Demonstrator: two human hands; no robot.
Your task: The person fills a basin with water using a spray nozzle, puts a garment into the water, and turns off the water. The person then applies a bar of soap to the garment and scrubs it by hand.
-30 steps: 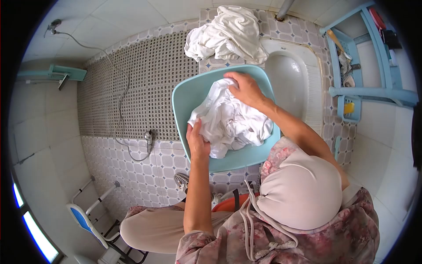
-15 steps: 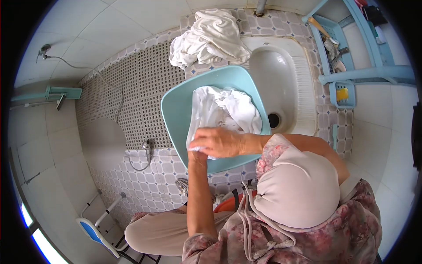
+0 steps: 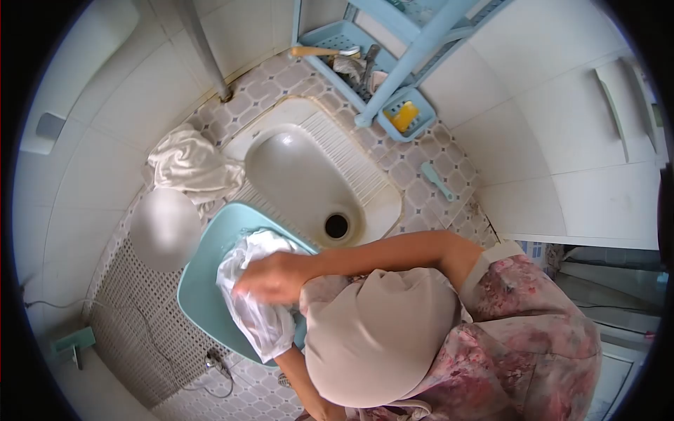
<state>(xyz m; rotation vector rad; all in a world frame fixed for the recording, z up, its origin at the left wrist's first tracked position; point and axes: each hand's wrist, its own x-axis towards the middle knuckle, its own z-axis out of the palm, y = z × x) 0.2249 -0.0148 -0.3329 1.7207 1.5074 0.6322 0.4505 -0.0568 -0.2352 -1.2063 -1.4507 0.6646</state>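
Gathering white cloth over the basin

The cloth lies bunched and partly spread in the basin, its near end draped at the left forearm. The right hand is over the cloth, blurred; whether it grips or only touches cannot be told. The left hand is hidden by the cloth, so its hold cannot be told either. The step in hand looks like working the cloth between both hands; the next move probably calls for a secure hold at each end, with the cloth above the basin.

Just beside the basin is the toilet; beyond, a pale cloth pile rests on the floor. A small teal tool lies farther right.
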